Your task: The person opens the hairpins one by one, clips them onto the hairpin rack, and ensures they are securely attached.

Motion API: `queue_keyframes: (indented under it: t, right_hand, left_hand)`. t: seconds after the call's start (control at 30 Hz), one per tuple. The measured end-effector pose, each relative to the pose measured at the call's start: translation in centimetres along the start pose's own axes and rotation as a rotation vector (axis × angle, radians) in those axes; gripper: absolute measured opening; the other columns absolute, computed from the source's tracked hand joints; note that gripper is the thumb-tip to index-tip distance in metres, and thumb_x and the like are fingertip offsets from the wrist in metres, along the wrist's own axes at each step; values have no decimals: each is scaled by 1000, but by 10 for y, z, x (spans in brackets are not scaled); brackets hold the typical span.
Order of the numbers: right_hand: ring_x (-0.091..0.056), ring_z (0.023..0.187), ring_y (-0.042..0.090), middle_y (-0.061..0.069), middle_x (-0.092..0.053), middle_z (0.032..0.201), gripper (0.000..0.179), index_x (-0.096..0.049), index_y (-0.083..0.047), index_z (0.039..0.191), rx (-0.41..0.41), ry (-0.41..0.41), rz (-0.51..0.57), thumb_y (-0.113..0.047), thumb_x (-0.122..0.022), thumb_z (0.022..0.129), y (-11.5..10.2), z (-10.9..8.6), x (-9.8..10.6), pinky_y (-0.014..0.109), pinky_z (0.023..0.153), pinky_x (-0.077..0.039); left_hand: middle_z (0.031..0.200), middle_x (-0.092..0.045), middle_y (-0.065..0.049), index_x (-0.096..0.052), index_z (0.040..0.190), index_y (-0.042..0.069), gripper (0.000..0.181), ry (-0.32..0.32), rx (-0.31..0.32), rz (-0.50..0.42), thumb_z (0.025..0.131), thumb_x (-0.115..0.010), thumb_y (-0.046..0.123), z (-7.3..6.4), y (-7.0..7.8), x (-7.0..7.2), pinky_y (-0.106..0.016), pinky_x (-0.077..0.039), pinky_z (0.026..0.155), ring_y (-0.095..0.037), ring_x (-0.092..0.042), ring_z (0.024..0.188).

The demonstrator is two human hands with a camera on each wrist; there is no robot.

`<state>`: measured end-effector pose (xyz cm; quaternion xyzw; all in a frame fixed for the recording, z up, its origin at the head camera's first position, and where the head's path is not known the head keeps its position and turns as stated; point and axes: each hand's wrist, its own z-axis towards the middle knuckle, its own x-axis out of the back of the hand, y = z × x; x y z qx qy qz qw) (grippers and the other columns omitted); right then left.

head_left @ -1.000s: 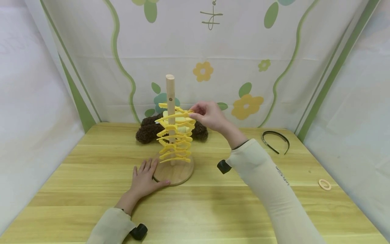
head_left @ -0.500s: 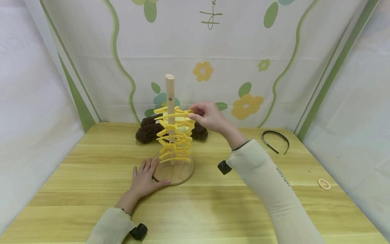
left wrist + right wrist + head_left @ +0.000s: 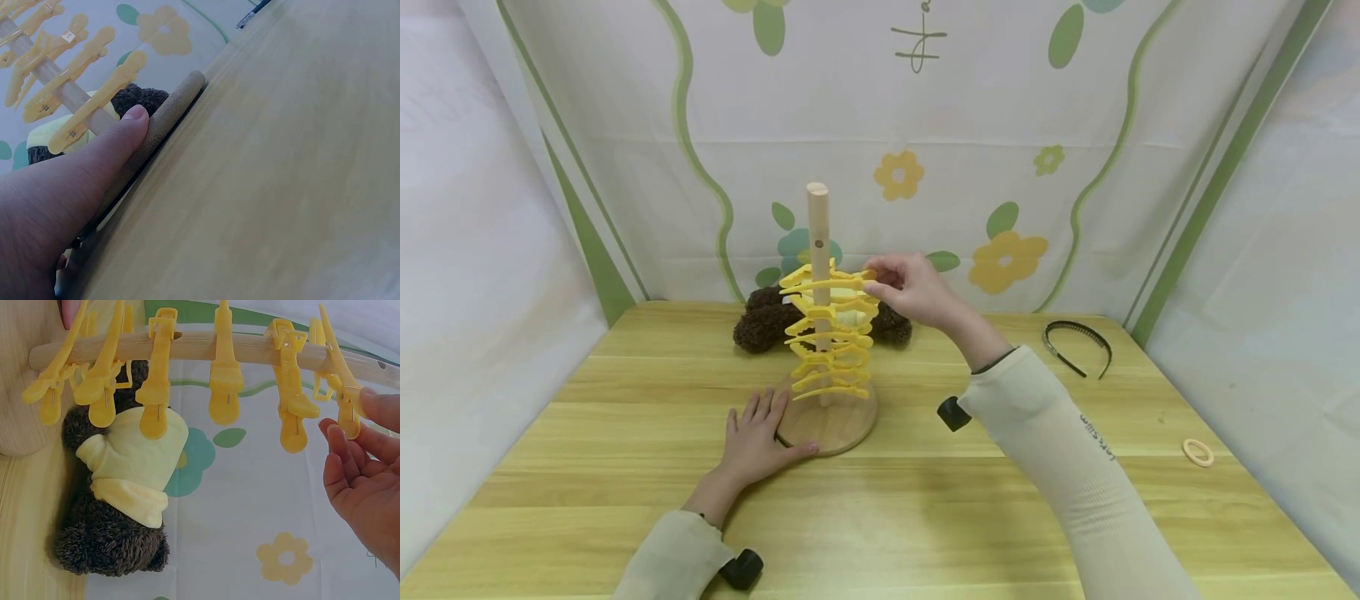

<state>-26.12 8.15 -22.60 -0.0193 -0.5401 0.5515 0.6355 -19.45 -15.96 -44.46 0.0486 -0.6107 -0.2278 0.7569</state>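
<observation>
A wooden post (image 3: pixel 818 212) stands upright on a round wooden base (image 3: pixel 838 429). Several yellow hair clips (image 3: pixel 829 336) sit one above another along the post, each around it. My right hand (image 3: pixel 917 287) pinches the handle end of the topmost yellow hair clip (image 3: pixel 340 372), whose two arms lie on either side of the post. My left hand (image 3: pixel 756 446) rests at the near left of the base with fingers spread. In the left wrist view its thumb (image 3: pixel 128 128) lies over the base's rim; the other fingers are mostly hidden there.
Behind the post lies a dark brown plush toy (image 3: pixel 112 537) in a pale yellow shirt. A black headband (image 3: pixel 1078 327) is at the back right of the wooden table (image 3: pixel 925 517), and a small beige ring (image 3: pixel 1198 453) lies near its right edge. Printed cloth walls surround the table.
The far arm of the topmost hair clip has come down towards its near arm, closing in around the post. My right hand has barely moved. The left hand stays in place on the base.
</observation>
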Motion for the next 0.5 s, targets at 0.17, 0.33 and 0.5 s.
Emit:
queue_keyframes:
  t: [0.17, 0.33, 0.5]
  right_hand:
    - [-56, 74, 18, 12, -60, 90, 28, -57, 5, 106, -27, 11, 23, -8, -59, 82, 0, -1, 0, 29, 67, -45]
    - [-51, 87, 17, 10, -58, 103, 37, -54, -1, 116, -39, 25, -6, -17, -59, 83, 4, -4, 2, 32, 70, -41]
    - [-42, 106, 17, 7, -50, 120, 44, -46, -6, 125, -33, 61, -91, -24, -55, 85, 11, -19, 12, 34, 83, -36]
  left_hand:
    - [135, -24, -23, -25, 137, 9, 100, 2, -3, 1, 64, -49, 72, 0, -1, 0, -61, -4, 90, -40, -15, 123]
    - [134, -25, -23, -24, 137, 7, 103, -7, 0, -2, 62, -49, 74, 1, -4, 0, -62, -5, 89, -41, -16, 122]
    - [135, -24, -23, -18, 137, 2, 109, -52, 33, -82, 61, -53, 72, 5, -6, 12, -64, -7, 87, -42, -19, 121]
